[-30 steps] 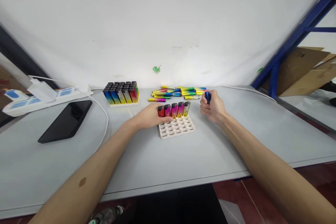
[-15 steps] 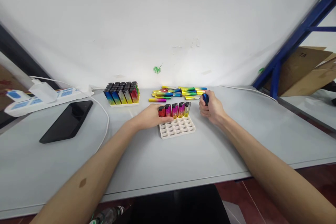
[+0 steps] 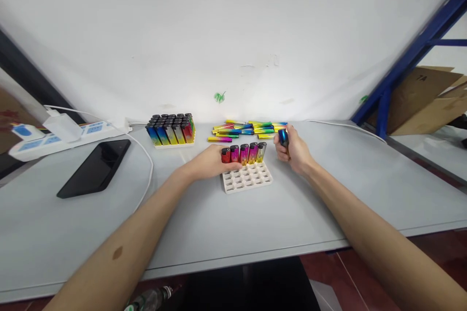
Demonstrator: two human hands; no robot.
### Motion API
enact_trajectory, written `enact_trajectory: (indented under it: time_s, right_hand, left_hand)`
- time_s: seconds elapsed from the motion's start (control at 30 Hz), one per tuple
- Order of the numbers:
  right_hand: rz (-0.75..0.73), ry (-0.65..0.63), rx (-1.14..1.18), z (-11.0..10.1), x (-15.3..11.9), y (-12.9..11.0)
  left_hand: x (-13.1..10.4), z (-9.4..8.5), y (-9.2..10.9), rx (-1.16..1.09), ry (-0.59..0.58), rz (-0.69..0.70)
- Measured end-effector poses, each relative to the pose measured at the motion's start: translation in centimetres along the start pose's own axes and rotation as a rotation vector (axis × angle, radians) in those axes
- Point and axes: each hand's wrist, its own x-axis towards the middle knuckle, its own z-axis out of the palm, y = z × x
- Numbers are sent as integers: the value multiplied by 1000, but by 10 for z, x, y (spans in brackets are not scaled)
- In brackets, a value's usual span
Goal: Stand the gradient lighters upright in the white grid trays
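My left hand (image 3: 208, 162) grips the left rear part of a white slotted tray (image 3: 248, 180). Its thumb lies across the front of the standing lighters, while its other fingers are partly hidden behind them. A row of several lighters (image 3: 252, 153), red, purple-yellow and silver-yellow, stands upright at the tray's back; the front slots are bare. To the right of the tray, my right hand (image 3: 296, 151) is closed around a shiny blue lighter (image 3: 282, 137). It is held above the table, apart from the tray, with its lower part mostly covered by the fingers.
Several shiny coloured lighters or casings (image 3: 241, 130) lie in a pile by the wall. A full rack of lighters (image 3: 170, 131) stands behind on the left. A black phone (image 3: 94, 168), a white cable (image 3: 149, 175) and a power strip (image 3: 47, 141) occupy the left side.
The blue lighter has turned in my right hand, showing more of its body, and sits slightly farther left. My left hand keeps its place on the tray.
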Motion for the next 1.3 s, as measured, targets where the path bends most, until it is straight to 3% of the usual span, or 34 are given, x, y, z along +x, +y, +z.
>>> enact_trajectory:
  time_s: [0.2,0.37,0.47,0.57,0.73,0.9,1.2,1.3]
  right_hand:
    - [-120,-62,-71,4,-8,-10]
    - [-418,46,-267,4,-21,-28]
    - [-577,57,-268,10,-33,-33]
    - [-756,19,-289,27,-48,-27]
    - [-1022,-121,-672,57,-65,-4]
    - [-998,-210,-859,65,-66,10]
    - [-1045,-81,-1114,68,-71,4]
    - [-1064,-66,-1090,66,-70,2]
  left_hand:
    - [0,-8,-1,65,-65,-9]
    - [-5,-31,2,146,-208,-12]
    - [-9,-43,5,195,-295,-29]
    - [-10,-47,5,192,-332,-21]
    - [-8,-41,4,172,-340,16]
    - [-7,-37,6,152,-340,27]
    - [-10,-31,13,145,-293,18]
    - [-10,-28,13,160,-271,22]
